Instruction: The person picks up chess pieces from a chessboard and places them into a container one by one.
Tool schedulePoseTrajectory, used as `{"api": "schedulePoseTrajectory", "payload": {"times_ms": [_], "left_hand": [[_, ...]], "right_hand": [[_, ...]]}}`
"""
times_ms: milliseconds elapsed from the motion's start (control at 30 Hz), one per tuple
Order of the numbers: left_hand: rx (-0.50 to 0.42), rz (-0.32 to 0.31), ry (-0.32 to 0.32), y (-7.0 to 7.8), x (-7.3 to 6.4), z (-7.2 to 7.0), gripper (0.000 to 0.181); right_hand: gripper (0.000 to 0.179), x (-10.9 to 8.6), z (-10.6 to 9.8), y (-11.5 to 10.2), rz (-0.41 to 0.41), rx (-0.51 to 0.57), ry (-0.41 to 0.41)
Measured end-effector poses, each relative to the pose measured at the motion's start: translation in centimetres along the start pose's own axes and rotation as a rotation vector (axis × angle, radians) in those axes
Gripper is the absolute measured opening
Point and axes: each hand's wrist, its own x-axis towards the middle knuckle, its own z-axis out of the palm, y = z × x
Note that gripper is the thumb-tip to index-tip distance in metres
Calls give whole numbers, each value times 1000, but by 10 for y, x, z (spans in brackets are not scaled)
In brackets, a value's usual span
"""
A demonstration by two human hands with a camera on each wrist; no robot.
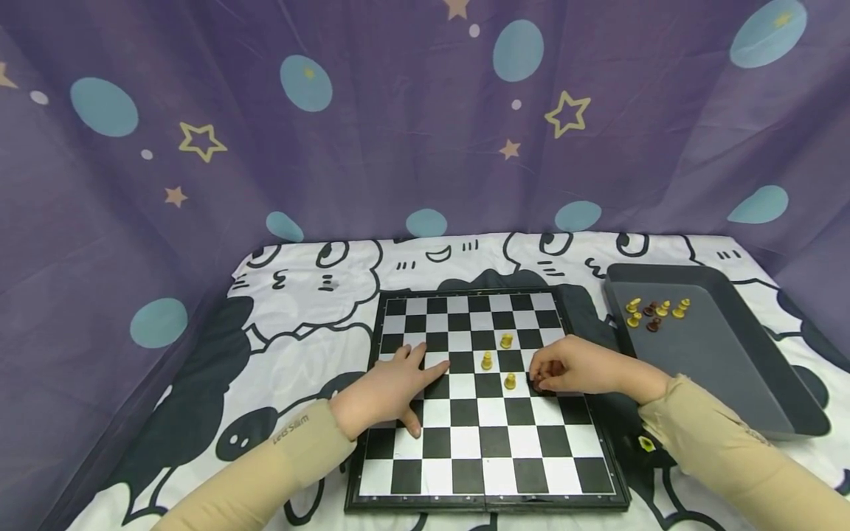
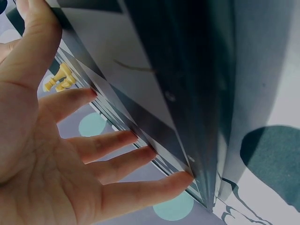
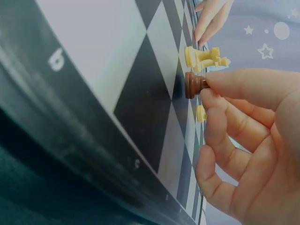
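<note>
Plainly, the small glossy reddish-brown chess piece [image 3: 192,85] is upright toward the right edge of the black-and-white chequered chessboard [image 1: 418,503], its long axis square to the surface; the right hand [image 1: 587,366], much the nearer, pinches its top between fingertips; the left hand [image 1: 390,387], fingers spread, rests on the board's left side; three yellow chess pieces [image 1: 510,381] stand between the hands.

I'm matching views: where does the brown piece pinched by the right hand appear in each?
Right wrist: the brown piece is right of centre, above mid-height, in the right hand.
Head: right of centre, below mid-height, mostly hidden by that hand.
Left wrist: not visible.
Shared landmark: the chessboard, in all three.
</note>
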Motion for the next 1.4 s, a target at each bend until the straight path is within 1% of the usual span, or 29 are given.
{"api": "schedulePoseTrajectory", "payload": {"times_ms": [267, 600, 933, 1100, 1200, 1300, 1400], "left_hand": [[4, 6, 12, 0, 0, -1, 105], [5, -2, 4, 0, 0, 0, 105], [22, 6, 12, 1, 0, 0, 106], [18, 6, 7, 1, -1, 3, 106], [10, 2, -3, 1, -2, 3, 105], [4, 0, -4, 1, -2, 2, 104], [7, 2, 2, 1, -1, 1, 104]], "right_hand": [[7, -1, -5, -3, -5, -12, 45], [7, -5, -9, -5, -22, 1, 105], [11, -14, -16, -8, -13, 8, 142], [11, -20, -19, -7, 11, 25, 157], [12, -24, -22, -7, 39, 17, 176], [13, -27, -26, -5, 46, -4, 204], [14, -32, -32, -4, 35, -17, 228]]}}
